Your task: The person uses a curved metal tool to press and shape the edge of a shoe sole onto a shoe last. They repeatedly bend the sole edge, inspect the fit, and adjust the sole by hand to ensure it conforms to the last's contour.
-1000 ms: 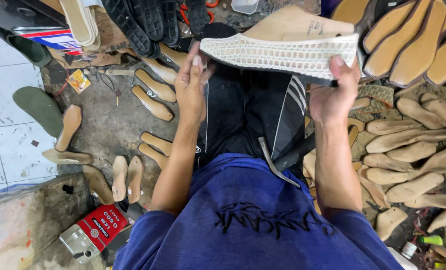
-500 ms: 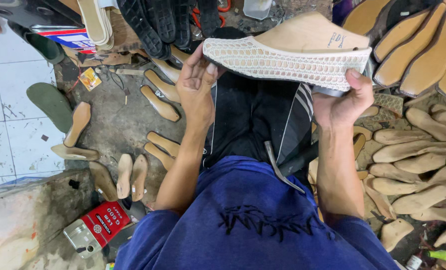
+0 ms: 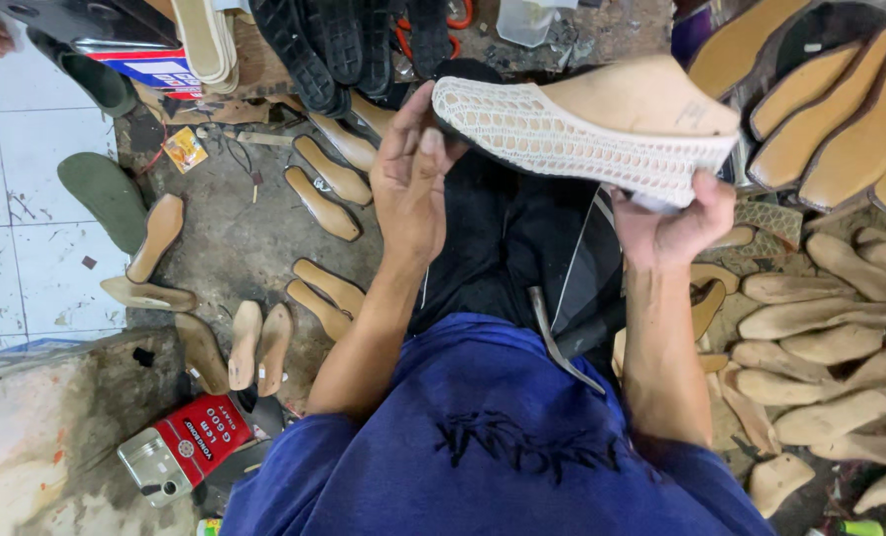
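I'm holding a white mesh shoe upper on its wooden last (image 3: 582, 129) up at twelve o'clock, above my lap, lying on its side with the toe pointing toward nine o'clock and the heel toward three. My left hand (image 3: 411, 179) is curled around the toe end, thumb pressed against the woven mesh, fingers tucked behind it. My right hand (image 3: 673, 223) is cupped under the heel, fingers closed on the lower edge of the mesh where it wraps the last. Both hands are gripping, neither one spread flat.

Below the shoe, my black trousers (image 3: 507, 248) fill the middle, and a thin metal tool (image 3: 560, 342) rests across my lap by my right forearm. Off at nine o'clock, tan insoles (image 3: 329, 199) lie scattered on the grimy floor (image 3: 235, 248), some in pairs, with a green sole (image 3: 101, 199) near the white tiles. At seven o'clock a red box (image 3: 200, 442) sits beside a small metal tin (image 3: 155, 467). At three and four o'clock a heap of wooden lasts (image 3: 830, 337) is piled up, touching one another. At one o'clock, brown-edged soles (image 3: 820, 109) lean in a row. Black rubber outsoles (image 3: 334, 45) lie at eleven o'clock, just past my left hand.
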